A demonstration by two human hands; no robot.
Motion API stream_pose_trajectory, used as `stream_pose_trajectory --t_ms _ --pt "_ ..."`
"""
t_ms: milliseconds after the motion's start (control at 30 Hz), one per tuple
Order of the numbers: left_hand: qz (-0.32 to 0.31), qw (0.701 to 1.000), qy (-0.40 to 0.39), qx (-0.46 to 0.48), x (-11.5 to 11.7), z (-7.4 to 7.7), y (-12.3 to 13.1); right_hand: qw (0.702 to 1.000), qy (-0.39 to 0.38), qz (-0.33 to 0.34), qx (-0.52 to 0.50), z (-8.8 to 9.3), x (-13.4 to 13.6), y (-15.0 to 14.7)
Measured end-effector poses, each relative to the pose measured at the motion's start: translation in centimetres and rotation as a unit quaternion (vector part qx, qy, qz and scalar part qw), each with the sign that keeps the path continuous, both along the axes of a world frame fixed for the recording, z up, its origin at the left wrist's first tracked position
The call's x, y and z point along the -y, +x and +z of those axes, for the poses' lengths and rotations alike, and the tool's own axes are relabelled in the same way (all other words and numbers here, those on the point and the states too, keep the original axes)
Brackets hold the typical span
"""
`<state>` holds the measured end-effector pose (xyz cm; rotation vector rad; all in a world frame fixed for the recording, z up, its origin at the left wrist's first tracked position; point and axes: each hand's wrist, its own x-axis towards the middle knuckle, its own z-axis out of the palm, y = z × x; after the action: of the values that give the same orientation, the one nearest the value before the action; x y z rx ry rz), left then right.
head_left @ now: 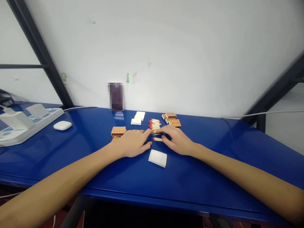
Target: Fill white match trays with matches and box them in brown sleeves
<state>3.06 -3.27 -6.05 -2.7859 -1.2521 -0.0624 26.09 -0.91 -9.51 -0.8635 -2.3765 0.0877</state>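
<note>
A pile of red-tipped matches lies on the blue table. At its near left edge rests my left hand, fingers apart, index fingertip touching the matches. My right hand reaches the pile's near right edge with its index finger, thumb apart below. A few separate matches lie beside the right thumb; whether it presses them is unclear. Nearer me is a white matchbox tray. Orange matchboxes sit partly behind my left hand, and more orange boxes lie behind my right hand.
White trays stand left of the pile, towards the wall. A dark, pixelated upright object leans at the wall. Farther left are a white rounded case and a power strip with plugged-in adapters. Dark metal posts frame both sides.
</note>
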Motion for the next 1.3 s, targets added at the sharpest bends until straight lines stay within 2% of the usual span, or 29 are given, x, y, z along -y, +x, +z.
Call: stream_pose_trajectory --t_ms 1300 --pt "-0.003 1.0 -0.002 0.005 -0.15 -0.1 -0.01 1.0 0.002 0.013 0.007 0.19 0.08 -0.07"
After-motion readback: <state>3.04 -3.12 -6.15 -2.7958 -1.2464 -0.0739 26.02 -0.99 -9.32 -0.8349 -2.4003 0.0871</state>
